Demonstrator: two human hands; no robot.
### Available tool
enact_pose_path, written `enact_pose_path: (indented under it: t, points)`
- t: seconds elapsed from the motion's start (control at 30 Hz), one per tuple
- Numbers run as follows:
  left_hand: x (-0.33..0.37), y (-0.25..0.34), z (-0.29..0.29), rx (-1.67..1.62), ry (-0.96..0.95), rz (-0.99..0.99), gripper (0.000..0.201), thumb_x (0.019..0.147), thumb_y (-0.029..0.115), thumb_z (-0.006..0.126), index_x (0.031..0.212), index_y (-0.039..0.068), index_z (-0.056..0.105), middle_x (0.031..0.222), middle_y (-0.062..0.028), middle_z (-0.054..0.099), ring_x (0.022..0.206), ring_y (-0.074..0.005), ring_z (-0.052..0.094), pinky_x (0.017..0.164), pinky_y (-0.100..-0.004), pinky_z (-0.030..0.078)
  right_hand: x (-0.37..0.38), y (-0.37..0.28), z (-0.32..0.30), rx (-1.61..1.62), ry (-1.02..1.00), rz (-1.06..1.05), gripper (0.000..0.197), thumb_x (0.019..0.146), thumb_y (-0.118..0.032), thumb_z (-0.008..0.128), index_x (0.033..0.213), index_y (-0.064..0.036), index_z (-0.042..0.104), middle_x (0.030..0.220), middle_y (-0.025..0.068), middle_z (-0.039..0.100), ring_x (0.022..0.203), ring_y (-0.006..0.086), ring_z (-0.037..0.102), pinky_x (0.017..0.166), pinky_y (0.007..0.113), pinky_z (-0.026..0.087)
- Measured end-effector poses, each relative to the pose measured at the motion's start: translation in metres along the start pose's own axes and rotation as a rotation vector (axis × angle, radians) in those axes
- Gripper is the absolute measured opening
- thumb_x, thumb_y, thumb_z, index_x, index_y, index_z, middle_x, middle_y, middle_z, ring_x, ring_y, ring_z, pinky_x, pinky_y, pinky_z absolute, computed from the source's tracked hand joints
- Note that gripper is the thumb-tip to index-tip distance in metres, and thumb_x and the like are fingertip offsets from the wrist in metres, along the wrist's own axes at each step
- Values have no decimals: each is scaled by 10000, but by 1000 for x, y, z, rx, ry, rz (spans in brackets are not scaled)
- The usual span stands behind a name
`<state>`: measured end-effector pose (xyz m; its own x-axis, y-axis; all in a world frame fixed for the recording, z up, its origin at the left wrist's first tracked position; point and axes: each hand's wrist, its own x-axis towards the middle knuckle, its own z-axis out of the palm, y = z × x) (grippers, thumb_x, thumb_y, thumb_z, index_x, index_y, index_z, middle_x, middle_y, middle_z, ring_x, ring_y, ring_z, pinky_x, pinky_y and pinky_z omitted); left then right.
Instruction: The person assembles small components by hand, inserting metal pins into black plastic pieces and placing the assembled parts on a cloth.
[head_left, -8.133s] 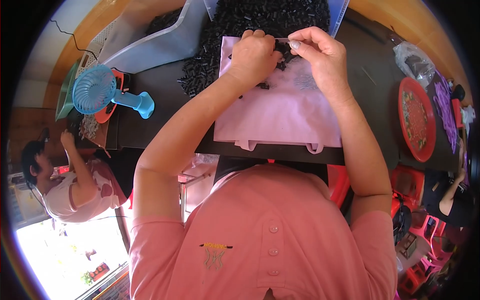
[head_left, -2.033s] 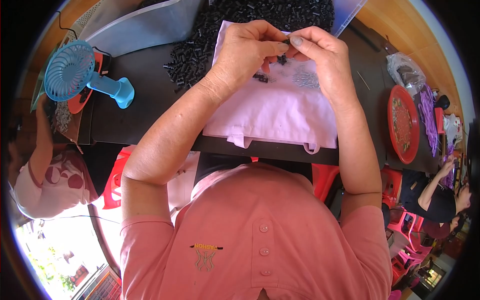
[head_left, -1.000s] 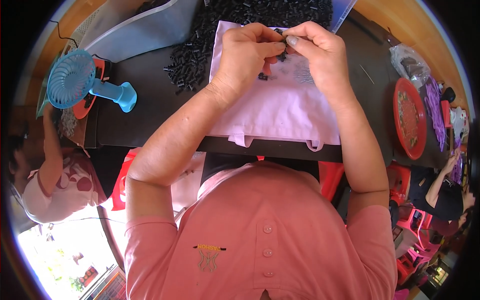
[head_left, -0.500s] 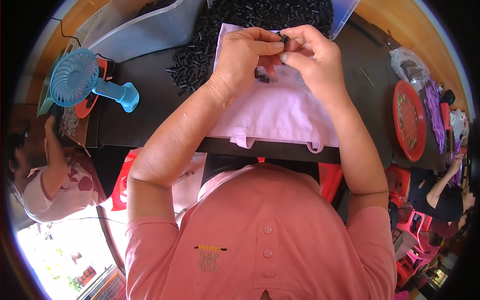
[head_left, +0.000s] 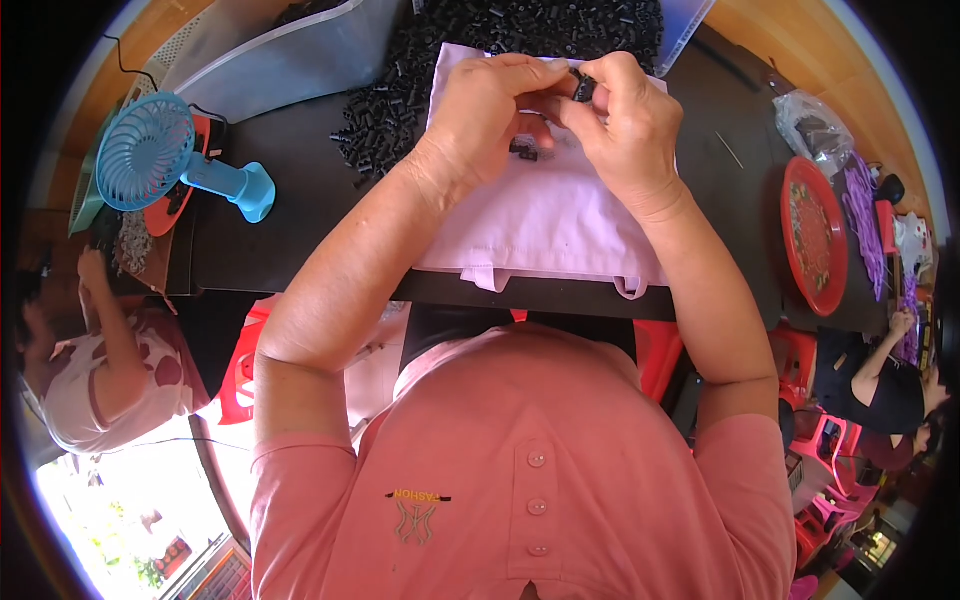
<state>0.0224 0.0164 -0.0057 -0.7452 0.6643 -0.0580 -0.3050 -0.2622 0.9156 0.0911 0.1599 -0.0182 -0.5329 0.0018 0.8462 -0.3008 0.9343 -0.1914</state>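
Note:
Above a pink cloth bag (head_left: pixel 560 225) laid flat on the table, my two hands meet. My right hand (head_left: pixel 635 125) pinches a small black plastic part (head_left: pixel 583 88) between thumb and fingers. My left hand (head_left: pixel 480 105) is right beside it, thumb and forefinger pressed together; whatever is between them is too small or hidden to name. Below the hands, a few black plastic pieces (head_left: pixel 524 150) and some tiny pale bits lie on the bag. A large heap of similar black parts (head_left: pixel 385 125) spreads behind and to the left.
On the left stand a blue handheld fan (head_left: pixel 225 182) and a translucent plastic bin (head_left: pixel 290 75). A red round tray (head_left: pixel 815 235) with small bits sits at the right, near a clear plastic bag (head_left: pixel 812 125) and purple strips (head_left: pixel 860 220). Other people sit at both sides.
The black part has turned and shifted slightly right and nearer, now in my right hand's fingers. The left thumb has moved up against the forefinger and away from the part.

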Motion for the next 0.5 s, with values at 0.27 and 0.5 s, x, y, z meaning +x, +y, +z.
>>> enact_pose_path:
  t: [0.27,0.5]
  points:
    - [3,-2,-4,1,-55,-52,287,949,214,579,909,-60,653,778,-132,659,667,-212,635,536,-318,492,3,1,-6,7,-98,63,346,671,-208,815,866,-63,569,642,58,614,560,231,630,486,334,472]
    - [0,1,-3,-16,-97,-50,268,942,217,604,906,-42,662,752,-113,651,654,-191,626,525,-293,486,3,-4,-8,75,-100,75,300,708,-192,794,862,-76,565,629,51,610,551,228,630,478,331,466]
